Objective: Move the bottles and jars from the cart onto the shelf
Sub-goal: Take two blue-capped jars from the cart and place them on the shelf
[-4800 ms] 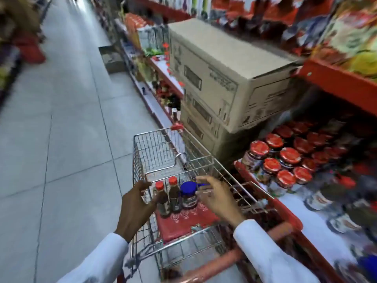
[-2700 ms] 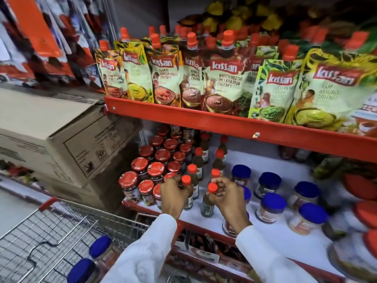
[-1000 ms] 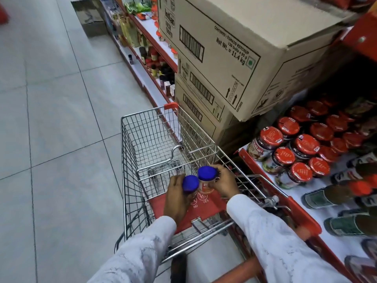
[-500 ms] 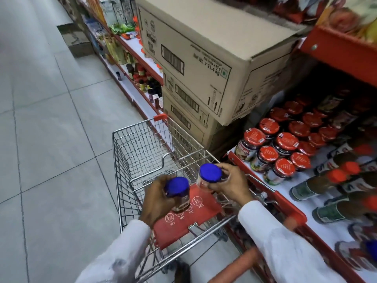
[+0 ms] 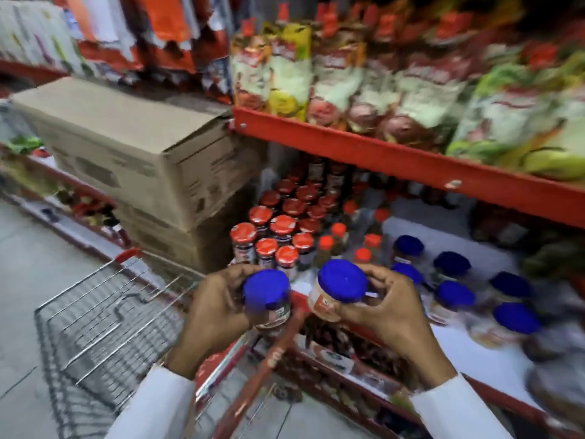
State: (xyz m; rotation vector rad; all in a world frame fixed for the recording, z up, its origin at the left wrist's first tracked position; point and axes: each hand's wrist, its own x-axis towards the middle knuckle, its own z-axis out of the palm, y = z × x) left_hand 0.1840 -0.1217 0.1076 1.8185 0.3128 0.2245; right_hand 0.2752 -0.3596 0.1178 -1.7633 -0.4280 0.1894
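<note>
My left hand (image 5: 212, 312) grips a blue-lidded jar (image 5: 267, 296) with dark contents. My right hand (image 5: 389, 308) grips a second blue-lidded jar (image 5: 338, 286) with a pale orange label. Both jars hang in the air at the front edge of the white shelf (image 5: 481, 369), between the wire cart (image 5: 104, 327) at lower left and the stocked goods. On the shelf stand several red-lidded jars (image 5: 272, 236), several orange-capped bottles (image 5: 338, 242) and several blue-lidded jars (image 5: 452, 280). The frame is blurred by motion.
Stacked cardboard boxes (image 5: 136, 160) fill the shelf space left of the red-lidded jars. A red upper shelf (image 5: 380, 153) holds sauce pouches (image 5: 342, 74) above. The cart's red handle (image 5: 269, 359) crosses below my hands. Grey floor tiles (image 5: 28, 270) lie to the left.
Both hands lifted the two blue-lidded jars out of the cart and carried them right toward the shelf. My view swung from the cart and aisle to the shelf.
</note>
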